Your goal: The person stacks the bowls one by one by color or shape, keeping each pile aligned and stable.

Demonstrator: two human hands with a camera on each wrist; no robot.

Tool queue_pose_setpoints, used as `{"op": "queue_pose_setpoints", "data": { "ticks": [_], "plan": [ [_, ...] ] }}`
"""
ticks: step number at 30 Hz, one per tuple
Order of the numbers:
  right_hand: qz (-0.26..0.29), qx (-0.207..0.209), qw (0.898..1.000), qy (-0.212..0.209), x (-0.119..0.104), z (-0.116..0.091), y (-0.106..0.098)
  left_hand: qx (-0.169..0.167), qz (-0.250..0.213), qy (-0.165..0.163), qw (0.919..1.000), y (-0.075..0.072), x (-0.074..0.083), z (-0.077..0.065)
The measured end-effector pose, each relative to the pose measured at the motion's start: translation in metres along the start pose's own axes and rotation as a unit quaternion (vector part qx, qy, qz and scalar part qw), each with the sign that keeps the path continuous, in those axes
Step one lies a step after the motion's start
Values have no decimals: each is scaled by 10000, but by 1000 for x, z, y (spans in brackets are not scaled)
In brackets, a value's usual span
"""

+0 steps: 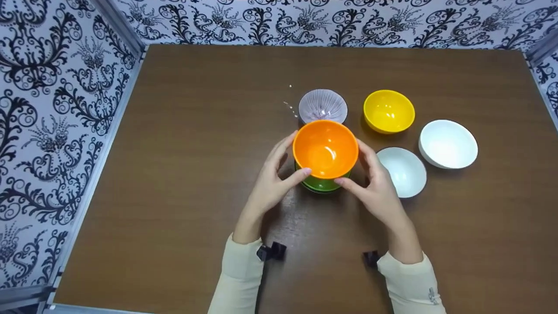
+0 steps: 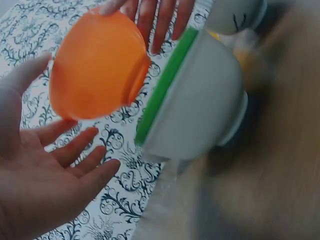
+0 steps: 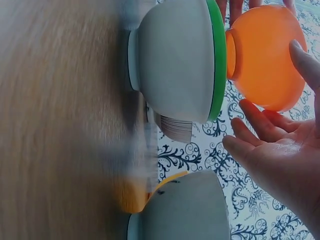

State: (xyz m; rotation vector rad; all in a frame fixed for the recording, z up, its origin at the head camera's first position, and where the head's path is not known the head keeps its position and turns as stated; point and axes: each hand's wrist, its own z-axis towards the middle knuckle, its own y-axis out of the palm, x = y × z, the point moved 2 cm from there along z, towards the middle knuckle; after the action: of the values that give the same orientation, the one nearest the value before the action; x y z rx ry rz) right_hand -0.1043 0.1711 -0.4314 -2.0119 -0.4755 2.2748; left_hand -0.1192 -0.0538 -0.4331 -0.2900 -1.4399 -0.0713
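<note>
The fingers (image 1: 282, 147) of the left hand (image 1: 271, 183) and right hand (image 1: 380, 185) gripped the orange bowl (image 1: 325, 148) from opposite sides, over a green-rimmed bowl (image 1: 322, 185). Beyond it sat a lilac bowl (image 1: 323, 104); a yellow bowl (image 1: 389, 111) stood farther right on the tabletop (image 1: 183, 183).

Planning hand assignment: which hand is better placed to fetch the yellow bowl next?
Right, I'd judge: the right hand is nearer the yellow bowl; the left hand sits across the orange bowl. Both hold that one.
</note>
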Motion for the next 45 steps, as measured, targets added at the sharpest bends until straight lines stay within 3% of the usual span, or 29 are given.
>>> {"op": "queue_pose_setpoints", "data": {
  "ticks": [6,15,32,45],
  "plan": [
    [66,167,9998,17,6,-2,-3,-405,68,457,9981,1,-19,9],
    [-37,88,9999,116,10,-5,2,-166,-53,706,9974,-1,-35,5],
    [-248,-228,9993,146,18,-7,2,-222,92,670,9975,-4,-44,1],
    [-335,-343,9979,445,24,-6,3,-353,563,258,9975,-6,-50,2]
  ]
}}
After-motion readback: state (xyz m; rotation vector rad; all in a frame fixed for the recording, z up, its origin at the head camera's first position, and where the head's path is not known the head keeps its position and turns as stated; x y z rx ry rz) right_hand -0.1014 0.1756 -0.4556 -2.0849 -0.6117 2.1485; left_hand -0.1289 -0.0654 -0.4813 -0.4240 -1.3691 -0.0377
